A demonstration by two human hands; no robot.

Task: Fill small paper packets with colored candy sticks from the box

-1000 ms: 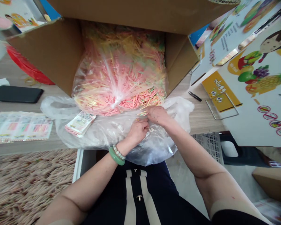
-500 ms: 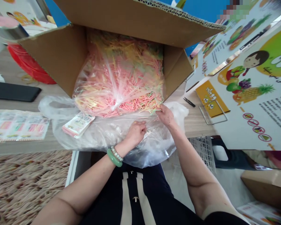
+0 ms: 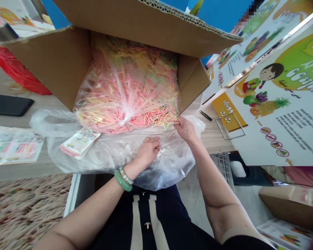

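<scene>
A big clear bag [image 3: 104, 93] full of thin pink, yellow and green sticks leans out of an open cardboard box [image 3: 47, 64], gathered into a white twist at its front. My right hand [image 3: 186, 129] is at the bag's lower right corner, fingertips pinched together against the sticks; what they grip is too small to make out. Below it, over a crumpled clear plastic sheet [image 3: 120, 149], my left hand [image 3: 147, 151] has its fingers curled closed, and their contents are hidden. A few loose sticks lie on the plastic between both hands. A stack of printed packets [image 3: 80, 141] rests on the plastic's left part.
Filled packets [image 3: 14, 146] lie in a row at left, below a black phone [image 3: 10, 105]. Small black tweezers [image 3: 206, 115] lie right of the box. Printed cartons [image 3: 279, 114] stand at right, a wire stand [image 3: 231, 128] before them. A red bag [image 3: 18, 73] sits at upper left.
My view has shifted slightly to the right. A few loose sticks now show on the plastic beside my right fingertips. Both hands keep nearly the same places.
</scene>
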